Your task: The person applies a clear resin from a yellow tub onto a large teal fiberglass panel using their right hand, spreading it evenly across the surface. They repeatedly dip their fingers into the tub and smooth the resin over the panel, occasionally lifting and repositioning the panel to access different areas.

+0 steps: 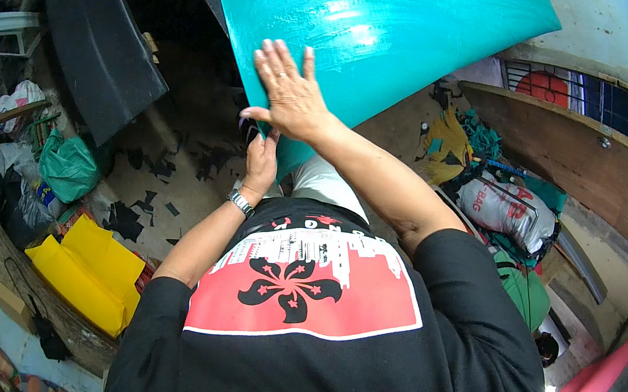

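Observation:
A large teal sheet (372,26) slants up in front of me, glossy and slightly curved. My right hand (288,95) lies flat on its face near the lower left edge, fingers spread. Just below, my left hand (260,162), with a metal watch on the wrist, grips the sheet's bottom corner, fingers curled around the edge. Both forearms reach up from my black shirt with a red and white print. The sheet's lowest tip is hidden behind my hands.
A black sheet (101,43) leans at the upper left. Black scraps (141,211) litter the brown floor. Yellow sheets (93,272) and a green plastic bag (68,166) sit at the left. A white sack (503,208) and a wooden board (579,162) are at the right.

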A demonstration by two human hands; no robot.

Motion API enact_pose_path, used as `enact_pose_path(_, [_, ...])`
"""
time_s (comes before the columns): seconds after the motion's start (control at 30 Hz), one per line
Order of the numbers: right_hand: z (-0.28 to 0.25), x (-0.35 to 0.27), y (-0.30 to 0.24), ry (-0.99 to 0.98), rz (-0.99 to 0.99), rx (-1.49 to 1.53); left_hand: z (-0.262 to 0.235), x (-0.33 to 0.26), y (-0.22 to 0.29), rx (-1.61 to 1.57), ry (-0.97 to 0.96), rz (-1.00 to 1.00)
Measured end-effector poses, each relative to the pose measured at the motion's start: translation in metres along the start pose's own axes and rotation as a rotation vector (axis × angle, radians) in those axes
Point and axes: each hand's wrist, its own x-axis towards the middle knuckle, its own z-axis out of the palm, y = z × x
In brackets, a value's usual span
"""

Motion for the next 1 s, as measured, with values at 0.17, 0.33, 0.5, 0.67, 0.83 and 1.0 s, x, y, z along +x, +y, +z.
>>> enact_pose_path(0.17, [0.008, 0.014, -0.018, -0.005, -0.157, 0.087, 0.008, 0.002, -0.007, -0.048, 0.07, 0.035])
enact_pose_path(0.33, [-0.011, -0.035, 0.011, -0.098, -0.144, 0.103, 0.005, -0.003, -0.003, -0.239, 0.024, -0.058])
enact_pose_path(0.5, [-0.027, -0.054, 0.071, -0.022, 0.165, -0.086, 0.008, -0.002, 0.003, -0.56, 0.005, -0.231])
enact_pose_path(0.67, [-0.078, -0.052, 0.165, -0.114, 0.674, -0.112, 0.009, -0.001, 0.008, -0.638, -0.001, -0.184])
enact_pose_path(0.83, [-0.146, -0.061, 0.262, -0.019, 0.897, -0.068, 0.007, 0.002, 0.011, -0.515, 0.112, -0.204])
enact_pose_path(1.0, [-0.191, -0.048, 0.367, 0.453, 0.767, 0.161, 0.006, 0.003, 0.011, -0.553, 0.197, -0.225])
